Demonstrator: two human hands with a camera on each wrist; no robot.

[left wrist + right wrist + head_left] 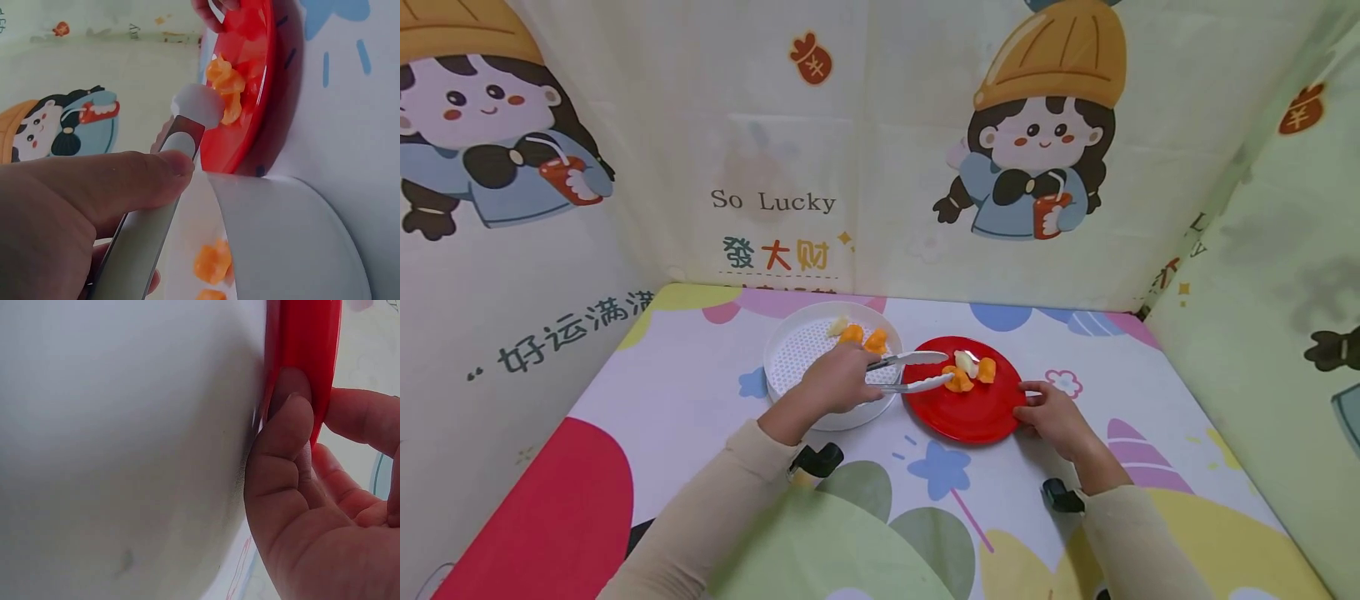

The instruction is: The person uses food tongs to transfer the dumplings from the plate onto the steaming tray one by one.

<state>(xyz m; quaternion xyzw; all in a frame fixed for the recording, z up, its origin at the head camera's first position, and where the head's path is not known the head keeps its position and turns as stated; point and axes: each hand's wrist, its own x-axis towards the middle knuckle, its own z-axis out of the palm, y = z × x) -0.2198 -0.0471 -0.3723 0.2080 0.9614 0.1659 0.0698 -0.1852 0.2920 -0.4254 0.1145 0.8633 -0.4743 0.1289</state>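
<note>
My left hand [841, 379] grips a pair of metal tongs [134, 250] with white tips, its thumb along one arm in the left wrist view. The tongs point right, arms spread apart, tips over the left part of a red plate [968, 423]. On that plate lie orange pieces [987, 370] and a pale piece [966, 363]; the lower tip overlaps the nearer orange piece [958, 382] in the head view. My right hand [1060, 421] holds the plate's right rim, thumb and fingers on either side of it in the right wrist view.
A round white perforated basket [790, 354] stands left of the plate, partly behind my left hand. Inside are orange pieces [876, 341] and a pale piece [837, 327]. A patterned cloth [857, 550] covers the table; printed curtains [895, 167] rise behind and at both sides.
</note>
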